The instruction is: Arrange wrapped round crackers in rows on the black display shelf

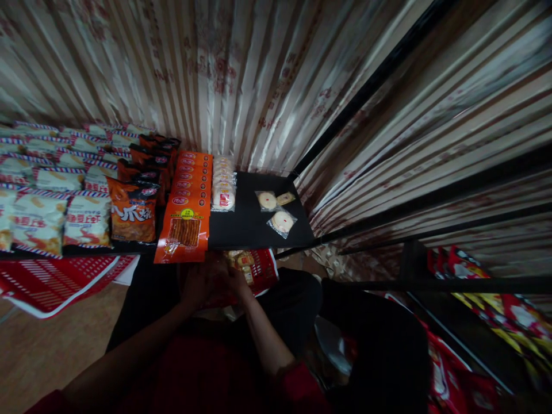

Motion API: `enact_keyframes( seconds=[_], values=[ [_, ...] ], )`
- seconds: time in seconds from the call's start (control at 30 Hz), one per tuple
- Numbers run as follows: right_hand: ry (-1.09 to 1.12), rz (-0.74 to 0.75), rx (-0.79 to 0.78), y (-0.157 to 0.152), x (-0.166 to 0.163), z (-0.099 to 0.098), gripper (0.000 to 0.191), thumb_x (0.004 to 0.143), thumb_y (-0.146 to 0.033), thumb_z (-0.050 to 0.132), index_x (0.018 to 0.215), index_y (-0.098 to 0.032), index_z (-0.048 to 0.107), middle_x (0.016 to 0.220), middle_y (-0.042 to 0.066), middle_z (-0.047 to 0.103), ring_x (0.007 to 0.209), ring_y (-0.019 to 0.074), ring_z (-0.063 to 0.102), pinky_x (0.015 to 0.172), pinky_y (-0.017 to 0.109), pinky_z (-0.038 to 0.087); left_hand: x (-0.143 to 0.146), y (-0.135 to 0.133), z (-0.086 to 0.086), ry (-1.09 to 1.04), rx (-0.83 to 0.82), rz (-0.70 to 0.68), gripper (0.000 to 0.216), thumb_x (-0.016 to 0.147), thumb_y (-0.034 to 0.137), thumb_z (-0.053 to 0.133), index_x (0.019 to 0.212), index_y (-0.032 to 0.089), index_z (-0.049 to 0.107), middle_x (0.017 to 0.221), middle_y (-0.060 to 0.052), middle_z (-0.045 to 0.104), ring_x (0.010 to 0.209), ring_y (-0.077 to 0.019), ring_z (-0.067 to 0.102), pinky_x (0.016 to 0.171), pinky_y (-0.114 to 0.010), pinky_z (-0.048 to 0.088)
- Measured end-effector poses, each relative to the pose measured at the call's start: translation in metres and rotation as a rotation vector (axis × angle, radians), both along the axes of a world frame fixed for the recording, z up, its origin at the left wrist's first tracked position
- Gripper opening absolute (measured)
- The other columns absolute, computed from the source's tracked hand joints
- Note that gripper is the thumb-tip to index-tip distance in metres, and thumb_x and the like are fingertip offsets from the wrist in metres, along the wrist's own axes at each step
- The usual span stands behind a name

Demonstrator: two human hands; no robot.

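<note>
My left hand (199,284) and my right hand (235,278) are close together, low in front of the black shelf (241,230). Both are over a red plastic basket (268,265) that stands between my knees. Small packaged snacks (244,259) in light brown wrappers lie in the basket, beside my right hand. Deep shadow covers the fingers, so what they hold, if anything, does not show. Right above my hands, orange snack packets (185,215) overlap in a row and hang slightly past the shelf's front edge.
White snack bags (86,215) and orange-brown bags (133,213) fill the shelf's left side. A row of round white wrapped cakes (223,195) stands beside three loose wrapped pieces (282,221). Another red basket (64,282) sits lower left. Black metal bars (362,86) and a curtain (241,75) border the shelf.
</note>
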State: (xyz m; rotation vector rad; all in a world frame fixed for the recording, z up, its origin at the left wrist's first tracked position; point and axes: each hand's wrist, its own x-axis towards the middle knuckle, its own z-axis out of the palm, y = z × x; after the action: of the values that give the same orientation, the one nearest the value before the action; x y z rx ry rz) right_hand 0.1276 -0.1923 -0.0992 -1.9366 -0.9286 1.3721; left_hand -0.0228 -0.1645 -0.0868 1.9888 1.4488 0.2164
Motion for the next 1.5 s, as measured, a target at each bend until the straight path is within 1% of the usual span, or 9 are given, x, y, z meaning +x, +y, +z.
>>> enact_keyframes(
  seconds=[0.17,0.33,0.43,0.57,0.7,0.83,0.97,1.1,1.5],
  values=[
    [0.351,-0.108,0.049,-0.018,0.012,0.022,0.037,0.059,-0.05,0.073,0.073,-0.019,0.061,0.062,-0.003,0.06,0.054,0.0116,0.053,0.055,0.024,0.041,0.004,-0.006,0.013,-0.202,-0.032,0.002,0.047,0.084,0.024,0.04,0.131,0.017,0.044,0.137,-0.01,0.048,0.126,-0.0246,0.043,0.105,-0.043,0.034],
    [0.398,0.009,0.053,-0.023,0.031,0.061,0.038,0.053,-0.043,0.08,0.075,-0.017,0.064,0.067,-0.002,0.065,0.058,0.0098,0.054,0.058,0.022,0.038,0.012,-0.017,0.029,-0.405,-0.127,0.063,0.047,0.08,0.02,0.043,0.126,0.018,0.048,0.132,-0.01,0.053,0.124,-0.0217,0.046,0.104,-0.042,0.037],
    [0.418,0.006,0.048,-0.018,0.041,0.084,0.042,0.05,-0.042,0.082,0.08,-0.018,0.066,0.07,-0.001,0.067,0.061,0.0112,0.057,0.061,0.023,0.041,0.017,-0.02,0.041,-0.499,-0.122,0.072,0.046,0.078,0.02,0.045,0.124,0.017,0.05,0.129,-0.011,0.055,0.121,-0.0209,0.05,0.104,-0.04,0.038],
    [0.462,-0.013,0.092,-0.005,0.049,0.11,0.046,0.051,-0.041,0.083,0.087,-0.018,0.066,0.076,0.001,0.069,0.067,0.0128,0.062,0.068,0.026,0.045,0.024,-0.01,0.07,-0.571,-0.082,0.117,0.048,0.079,0.022,0.045,0.126,0.013,0.048,0.128,-0.012,0.055,0.117,-0.0213,0.052,0.101,-0.037,0.041],
    [0.462,-0.035,0.168,0.012,0.048,0.128,0.044,0.057,-0.042,0.079,0.091,-0.017,0.065,0.08,0.002,0.07,0.07,0.0142,0.064,0.071,0.028,0.048,0.03,0.013,0.101,-0.591,-0.071,0.198,0.052,0.081,0.022,0.045,0.133,0.016,0.042,0.121,-0.01,0.059,0.107,-0.0201,0.058,0.096,-0.036,0.045],
    [0.45,-0.09,0.246,0.026,0.043,0.131,0.046,0.059,-0.043,0.077,0.095,-0.017,0.066,0.083,0.002,0.071,0.071,0.0146,0.064,0.071,0.027,0.048,0.036,0.033,0.118,-0.584,-0.112,0.221,0.055,0.081,0.02,0.047,0.135,0.014,0.039,0.106,-0.009,0.065,0.083,-0.0179,0.064,0.083,-0.035,0.051],
    [0.429,-0.132,0.303,0.033,0.042,0.125,0.046,0.059,-0.042,0.077,0.096,-0.017,0.067,0.083,0.002,0.07,0.072,0.014,0.063,0.071,0.026,0.048,0.04,0.044,0.121,-0.567,-0.111,0.261,0.057,0.08,0.017,0.045,0.136,0.013,0.036,0.101,-0.009,0.064,0.075,-0.0154,0.062,0.072,-0.03,0.053],
    [0.37,-0.166,0.334,0.039,0.041,0.121,0.046,0.058,-0.044,0.076,0.095,-0.017,0.068,0.083,0.002,0.071,0.073,0.0152,0.063,0.072,0.028,0.049,0.042,0.052,0.116,-0.608,-0.088,0.281,0.059,0.078,0.014,0.045,0.136,0.013,0.035,0.103,-0.009,0.062,0.079,-0.0143,0.062,0.07,-0.027,0.054],
    [0.244,-0.172,0.402,0.068,0.046,0.111,0.037,0.062,-0.04,0.071,0.09,-0.017,0.067,0.077,0.0,0.067,0.068,0.0132,0.058,0.067,0.025,0.045,0.052,0.063,0.101,-0.637,-0.056,0.25,0.053,0.076,0.009,0.048,0.129,0.014,0.041,0.123,-0.012,0.055,0.107,-0.0184,0.058,0.092,-0.034,0.049]
  ],
)
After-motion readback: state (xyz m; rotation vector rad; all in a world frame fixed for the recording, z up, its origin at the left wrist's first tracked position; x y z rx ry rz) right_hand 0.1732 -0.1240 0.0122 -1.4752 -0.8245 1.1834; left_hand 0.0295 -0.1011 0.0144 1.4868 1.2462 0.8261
